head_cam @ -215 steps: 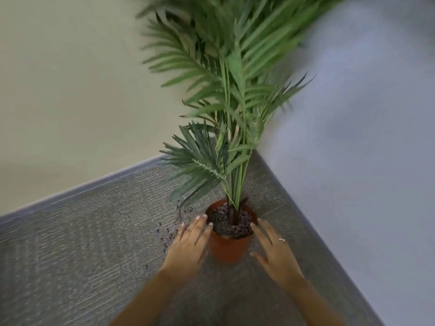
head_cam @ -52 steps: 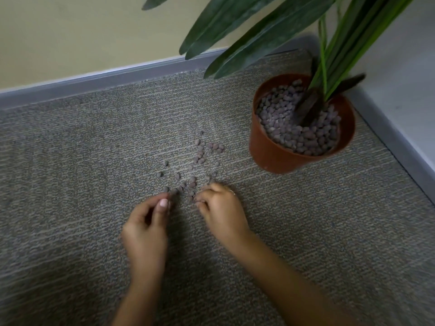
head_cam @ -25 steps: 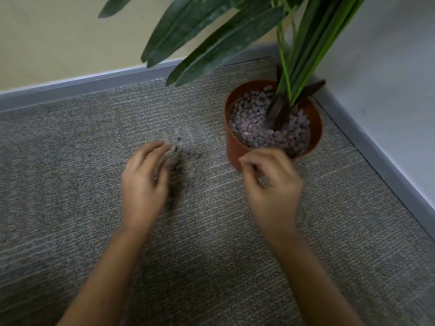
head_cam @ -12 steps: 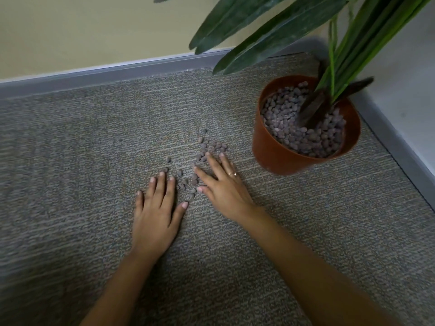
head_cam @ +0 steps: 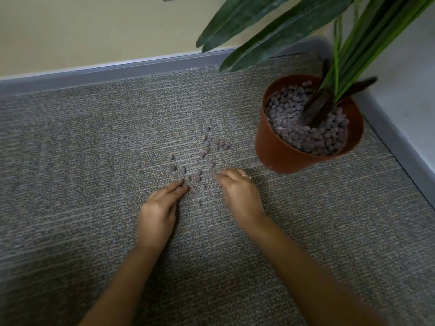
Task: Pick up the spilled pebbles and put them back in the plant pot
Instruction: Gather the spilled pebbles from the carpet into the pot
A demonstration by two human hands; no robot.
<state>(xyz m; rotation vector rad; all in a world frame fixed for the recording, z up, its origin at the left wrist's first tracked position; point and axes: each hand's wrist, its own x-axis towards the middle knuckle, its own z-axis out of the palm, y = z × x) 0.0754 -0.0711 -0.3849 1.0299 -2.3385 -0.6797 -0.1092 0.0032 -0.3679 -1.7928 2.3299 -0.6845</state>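
i have both hands down on the carpet [head_cam: 70, 161] at the near edge of the spilled pebbles [head_cam: 200, 161], which lie scattered in a loose patch just left of the plant pot [head_cam: 282, 156]. my left hand [head_cam: 160, 208] is narrowed to a pinch, fingertips [head_cam: 182, 188] meeting right at a pebble; whether one is already caught between them i cannot tell. my right hand [head_cam: 240, 194] is curled, knuckles up, fingers tucked under at the patch's right side, and what it holds, if anything, is hidden.

to do this step well i'd work from the near pebbles outward, rake several together with curled fingers rather than lifting one by one, and cup them in the palm before carrying. the carpet pile looks rough enough to snag small stones, so i'd press lightly and roll them up. the pot is already heaped near its rim, so i'd release low over the middle, clear of the stems [head_cam: 334, 85], or they may bounce out again
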